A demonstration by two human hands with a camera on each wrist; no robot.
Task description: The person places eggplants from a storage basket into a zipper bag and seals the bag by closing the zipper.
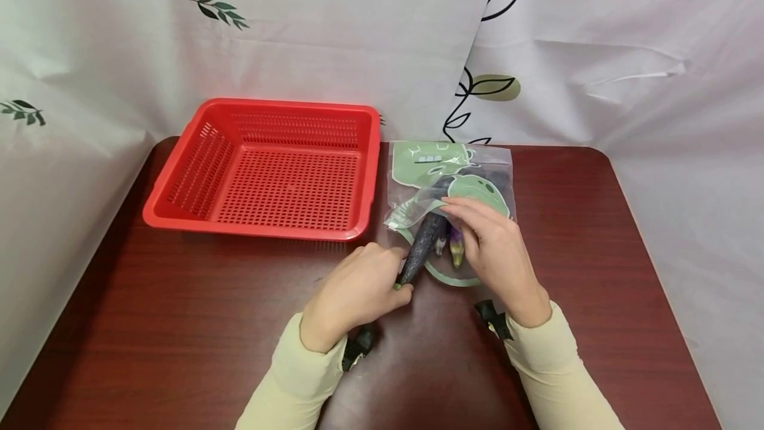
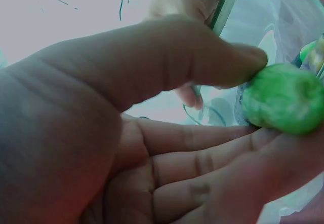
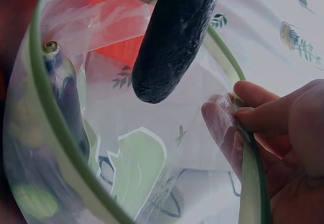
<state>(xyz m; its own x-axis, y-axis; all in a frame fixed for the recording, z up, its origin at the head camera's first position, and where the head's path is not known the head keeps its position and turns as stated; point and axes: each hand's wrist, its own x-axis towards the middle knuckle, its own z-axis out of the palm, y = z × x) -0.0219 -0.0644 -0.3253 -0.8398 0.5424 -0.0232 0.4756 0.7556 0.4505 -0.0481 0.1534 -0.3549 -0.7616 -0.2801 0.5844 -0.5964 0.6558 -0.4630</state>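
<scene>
My left hand point(image 1: 357, 287) pinches a long, dark, bumpy-skinned cucumber point(image 1: 422, 247) near its green end point(image 2: 286, 97), between thumb and fingers. The cucumber slants into the mouth of a clear zip bag point(image 1: 412, 166) printed with green shapes. With thumb and fingertips, my right hand point(image 1: 495, 251) pinches the bag's rim and lifts it open. In the right wrist view the cucumber's blunt dark tip hangs inside the mouth, and a purple eggplant point(image 3: 66, 95) with a pale stem end lies in the bag. A rounded green end point(image 3: 35, 201) shows through the plastic below it.
A red perforated plastic basket point(image 1: 292, 184) stands at the back left, close to the bag. Both rest on a dark reddish-brown table point(image 1: 197, 324). White cloth point(image 1: 334, 32) with a leaf print hangs behind the table and along its sides.
</scene>
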